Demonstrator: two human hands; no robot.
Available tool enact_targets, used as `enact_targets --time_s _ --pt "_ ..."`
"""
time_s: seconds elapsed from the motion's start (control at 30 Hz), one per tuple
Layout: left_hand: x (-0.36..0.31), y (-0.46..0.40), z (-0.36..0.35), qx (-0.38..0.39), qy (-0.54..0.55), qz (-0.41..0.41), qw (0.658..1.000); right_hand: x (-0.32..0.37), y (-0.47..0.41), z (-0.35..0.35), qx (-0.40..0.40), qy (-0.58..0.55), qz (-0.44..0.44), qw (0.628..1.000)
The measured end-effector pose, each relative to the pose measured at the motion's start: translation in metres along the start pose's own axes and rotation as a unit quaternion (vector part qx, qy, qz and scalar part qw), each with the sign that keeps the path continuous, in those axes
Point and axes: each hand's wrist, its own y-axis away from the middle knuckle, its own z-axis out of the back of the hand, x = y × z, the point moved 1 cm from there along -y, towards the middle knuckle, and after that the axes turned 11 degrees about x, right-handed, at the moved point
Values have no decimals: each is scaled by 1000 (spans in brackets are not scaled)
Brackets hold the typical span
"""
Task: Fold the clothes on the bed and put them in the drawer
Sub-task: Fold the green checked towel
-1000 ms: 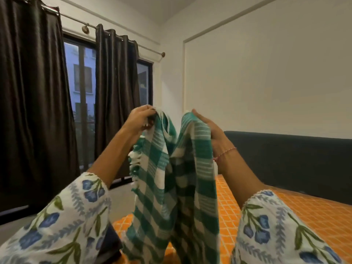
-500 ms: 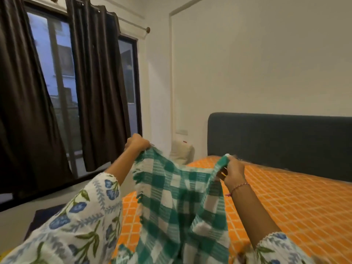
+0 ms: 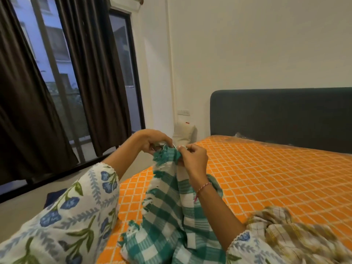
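Above the near corner of the orange checked bedspread (image 3: 266, 174), we hold the green-and-white checked cloth (image 3: 165, 202) up by its top edge. Left hand (image 3: 150, 141) and right hand (image 3: 194, 156) are almost touching, each with fingers curled and pinching a bunched corner of the cloth; the two corners meet between them. Neither hand is free.

Key relation: the cloth hangs straight down from the hands, long axis running from the pinched corners toward us and down, its fringed lower part lying crumpled on the bedspread between our sleeves. It appears doubled lengthwise, the fringed edge on the left-hand side.

Judgement: first lengthwise fold looks just closed. The next move probably needs one hand to slide down the hanging length while the other keeps both corners. The right hand sits slightly nearer the cloth body, its wrist against the hanging fabric; either could do it.

A second, beige checked cloth (image 3: 285, 231) lies unfolded on the bed just right of our right forearm. No drawer in view.
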Motion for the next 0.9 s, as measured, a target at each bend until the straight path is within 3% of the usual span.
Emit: enact_targets --time_s 0.1,0.2,0.27,0.47,0.7,0.8,0.9 --pt "9 5 -2 -40 25 -32 998 10 12 -10 11 29 22 999" --pt "11 11 -5 -147 -129 -62 979 16 23 -16 -13 77 41 996" --pt "9 11 -11 -176 -161 -84 968 19 27 -22 -7 71 42 997" --pt "12 18 -9 -118 -16 -90 989 20 26 -26 0 32 39 999" --pt "13 21 -12 -104 -25 -123 987 21 22 -31 16 37 69 997" --pt "20 23 -7 -70 -29 -155 985 23 25 -30 66 21 77 995" --pt "42 22 4 13 24 -228 973 28 26 -22 183 -66 25 981"
